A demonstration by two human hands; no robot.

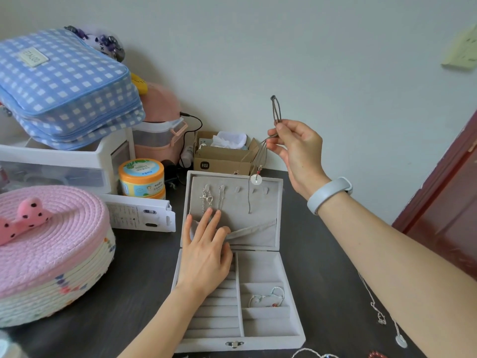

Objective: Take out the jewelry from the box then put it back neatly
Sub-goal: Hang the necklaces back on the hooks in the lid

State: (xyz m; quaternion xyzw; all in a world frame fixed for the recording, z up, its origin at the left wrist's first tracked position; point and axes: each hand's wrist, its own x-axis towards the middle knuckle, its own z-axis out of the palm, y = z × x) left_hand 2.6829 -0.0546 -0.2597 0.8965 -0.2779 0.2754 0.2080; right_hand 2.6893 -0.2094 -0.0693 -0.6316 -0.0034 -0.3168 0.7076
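Note:
A grey velvet jewelry box [289, 342] lies open on the dark table, its lid [279, 202] propped up at the back. My right hand [296, 151] pinches a grey cord necklace [276, 112] above the lid; its white round pendant [256, 179] dangles by the lid's top edge. My left hand [206, 254] presses with straight fingers on the lid's elastic pocket [253, 232]. Silver chains [207, 198] hang on the lid's hooks. A silver bracelet [268, 298] lies in a right-hand compartment of the box.
A pink-lidded woven basket [51, 254] stands at left, with an orange jar [142, 177], a white package [140, 213] and clear drawers [59, 166] behind. A cardboard box [222, 158] sits behind the lid. Loose necklaces [382, 319] and a red bracelet [378, 354] lie at right.

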